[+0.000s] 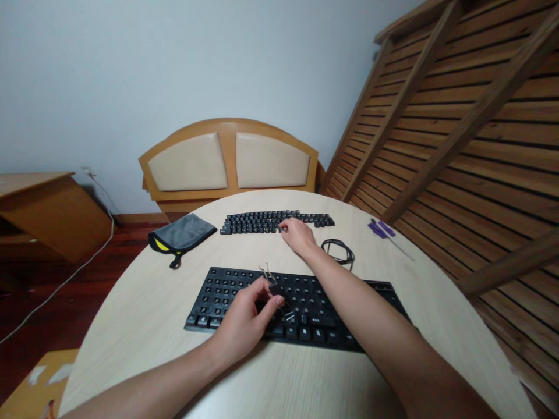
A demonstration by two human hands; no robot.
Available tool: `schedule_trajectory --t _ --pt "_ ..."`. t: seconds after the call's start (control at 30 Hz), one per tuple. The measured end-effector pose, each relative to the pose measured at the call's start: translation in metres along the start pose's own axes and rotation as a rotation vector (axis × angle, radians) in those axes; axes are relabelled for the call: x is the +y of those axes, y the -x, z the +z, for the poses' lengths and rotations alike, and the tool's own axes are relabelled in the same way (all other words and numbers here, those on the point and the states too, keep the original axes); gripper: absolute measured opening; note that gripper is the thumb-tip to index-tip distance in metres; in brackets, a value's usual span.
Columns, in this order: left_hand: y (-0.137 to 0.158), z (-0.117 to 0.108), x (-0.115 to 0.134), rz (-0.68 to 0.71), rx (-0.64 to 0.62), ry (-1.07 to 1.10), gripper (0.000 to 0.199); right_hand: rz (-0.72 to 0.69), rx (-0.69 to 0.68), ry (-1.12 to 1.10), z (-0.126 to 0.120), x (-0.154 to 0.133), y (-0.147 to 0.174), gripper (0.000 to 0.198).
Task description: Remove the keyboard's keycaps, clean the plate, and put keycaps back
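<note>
A black keyboard [244, 291] lies in front of me, most of its keys stripped of their caps; the row nearest me still has several caps on. My left hand [250, 317] is closed over the keyboard, holding a keycap puller [274, 287] with a dark handle and thin wire prongs. Farther off, loose black keycaps [248, 223] stand in rows on the table. Among their front row, my right hand [297, 234] pinches a small black keycap [280, 230] between its fingertips. My right forearm passes over the right part of the keyboard.
A grey cloth [186, 231] with a dark edge lies to the left on the round table [144, 314]. A coiled black cable [338, 251] is right of my right hand. Purple tools [381, 228] sit near the right edge. A wooden headboard [231, 157] stands behind.
</note>
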State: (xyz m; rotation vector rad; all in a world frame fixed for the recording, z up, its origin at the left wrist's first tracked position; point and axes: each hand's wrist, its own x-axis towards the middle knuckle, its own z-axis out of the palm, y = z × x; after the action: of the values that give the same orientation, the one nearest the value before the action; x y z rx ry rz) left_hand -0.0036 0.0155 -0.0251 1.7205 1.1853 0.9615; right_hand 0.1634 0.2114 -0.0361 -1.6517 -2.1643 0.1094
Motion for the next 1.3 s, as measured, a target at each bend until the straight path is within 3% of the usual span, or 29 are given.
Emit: schedule_trajectory --t 0.37,0.6,0.7,0.87,0.97,1.07,1.3 --pt "0.000 0.000 -0.002 -0.006 0.000 -0.003 0.020 0.007 -0.017 -0.020 0.003 -0.005 0.000 0.031" --pt "-0.002 0.000 -0.002 0.005 0.008 0.004 0.021 -0.028 -0.107 -0.009 -0.028 -0.013 0.010 0.048" --pt "-0.002 0.000 -0.002 0.008 0.004 0.019 0.020 -0.071 -0.163 -0.013 -0.049 -0.014 0.031 0.058" --pt "-0.002 0.000 -0.004 0.007 0.006 0.036 0.020 -0.243 -0.312 -0.157 -0.088 -0.003 0.099 0.047" --pt "-0.003 -0.001 -0.003 -0.001 -0.001 0.064 0.020 -0.352 -0.539 -0.233 -0.104 0.009 0.137 0.072" --pt "-0.003 -0.001 -0.001 -0.009 -0.009 0.085 0.020 -0.345 -0.634 -0.226 -0.106 0.018 0.158 0.097" --pt "0.000 -0.002 0.005 -0.010 -0.048 0.054 0.022 -0.347 -0.573 -0.228 -0.091 0.006 0.165 0.099"
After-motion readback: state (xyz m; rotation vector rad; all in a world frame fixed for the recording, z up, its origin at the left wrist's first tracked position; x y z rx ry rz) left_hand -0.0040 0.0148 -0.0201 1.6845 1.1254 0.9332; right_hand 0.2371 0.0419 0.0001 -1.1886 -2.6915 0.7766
